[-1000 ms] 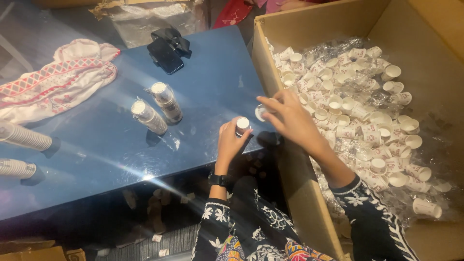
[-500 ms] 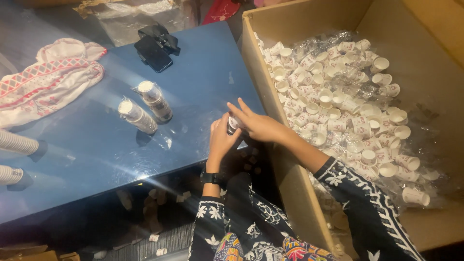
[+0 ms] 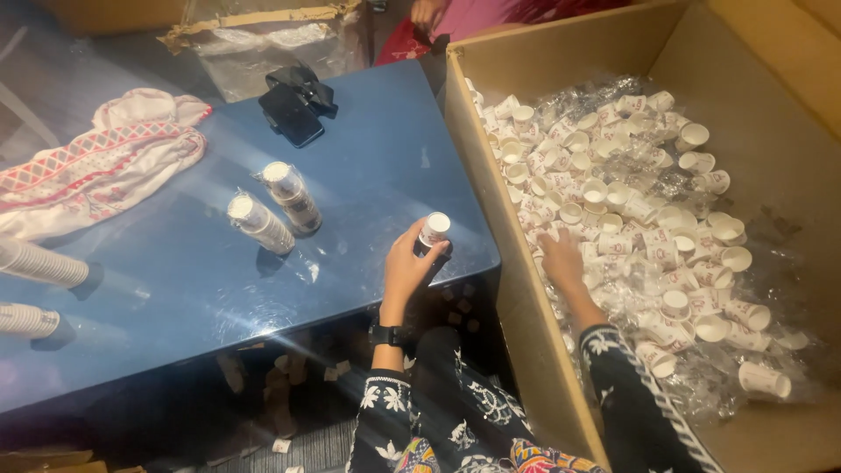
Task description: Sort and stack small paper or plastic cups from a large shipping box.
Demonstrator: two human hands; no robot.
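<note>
One head-worn camera looks steeply down, near, over the blue table and cardboard box.

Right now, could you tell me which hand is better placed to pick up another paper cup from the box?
The right hand: it already reaches into the cardboard box among the loose cups. The left hand holds a cup stack on the blue table.

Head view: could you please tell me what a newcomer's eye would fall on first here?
First, the big cardboard box on the right, heaped with small white paper cups, where the right hand reaches in. Next, the left hand holding a short cup stack upright at the blue table edge. Two wrapped stacks stand mid-table, with a patterned cloth at far left.
</note>
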